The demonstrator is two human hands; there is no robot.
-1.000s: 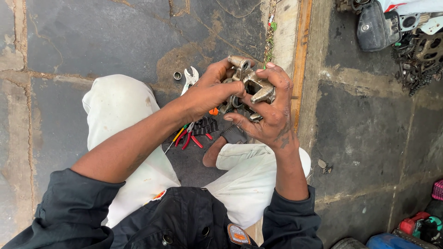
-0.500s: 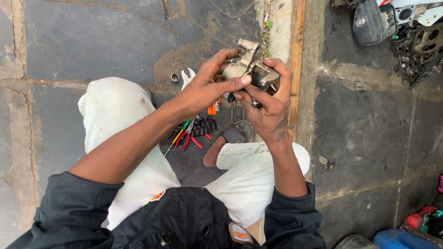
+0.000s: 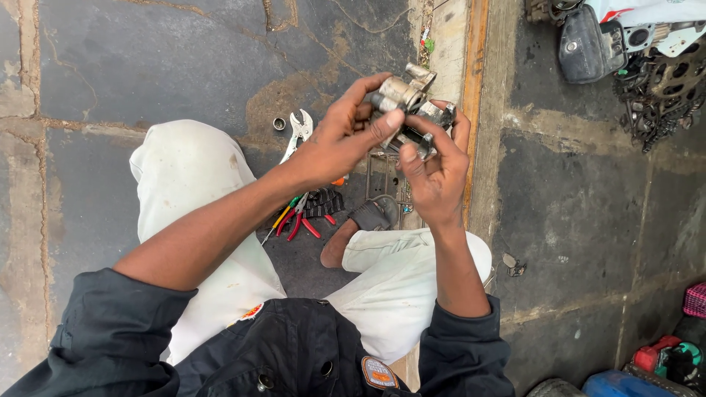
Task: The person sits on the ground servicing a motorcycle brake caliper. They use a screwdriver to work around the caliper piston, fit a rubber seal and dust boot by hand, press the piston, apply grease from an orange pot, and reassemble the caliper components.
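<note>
Since half a second ago we have tipped the grey cast-metal engine part (image 3: 412, 110) a little, its stubby cylindrical end now pointing up and away, and the left thumb has slid across its near face. The part is held up in the air above the knees, between both hands, clear of the floor.

Left hand (image 3: 334, 140): fingers curled round the far side of the part, thumb pressed flat on its front, so it is closed on the part. Right hand (image 3: 434, 173): palm toward us, fingers wrapped up the right edge, thumb pinching the lower corner; also closed on the part.

Below the hands, on the dark stone slab floor (image 3: 147, 66), between the white trouser legs: a cluster of red- and yellow-handled pliers and screwdrivers (image 3: 301, 217), a pair of bare steel pliers (image 3: 298, 132) with jaws apart, and a small metal ring (image 3: 279, 123) just beside them. A dark sandal (image 3: 375, 215) sits on the foot near the tools.

Top right, well apart: black motorcycle parts and a chain sprocket (image 3: 647, 66). Bottom right corner: red and blue plastic containers (image 3: 647, 364).
</note>
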